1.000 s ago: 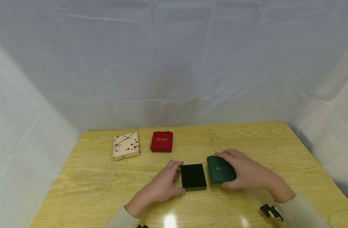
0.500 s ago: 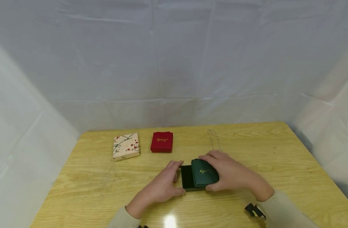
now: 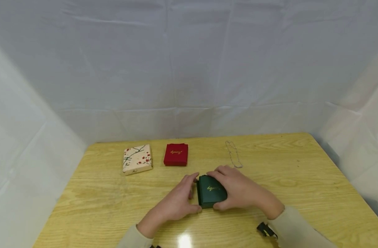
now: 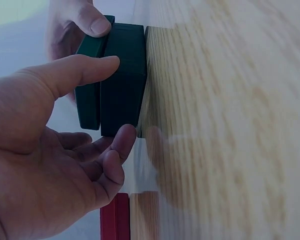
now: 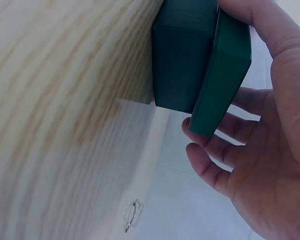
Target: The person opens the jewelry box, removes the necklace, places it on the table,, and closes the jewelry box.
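A dark green jewelry box base (image 4: pixel 122 85) rests on the table, and its green lid (image 3: pixel 212 191) with gold lettering lies over it, offset slightly to the right. My left hand (image 3: pixel 176 203) pinches the base from the left, thumb on the near side and fingers at the far side. From the right, my right hand (image 3: pixel 238 189) grips the lid between thumb and fingers. In the right wrist view a seam shows between lid and base, with the lid tilted a little. A thin silver chain necklace (image 3: pixel 238 166) lies behind my right hand.
Farther back on the wooden table (image 3: pixel 99 199) sit a red box (image 3: pixel 176 154) with gold lettering and a cream box (image 3: pixel 137 159) with a branch-and-blossom print. White sheeting (image 3: pixel 189 69) hangs behind the table and at both sides.
My right hand has carried the lid leftward from beside the base onto it. The necklace's near end has come into view. My left hand has stayed at the base.
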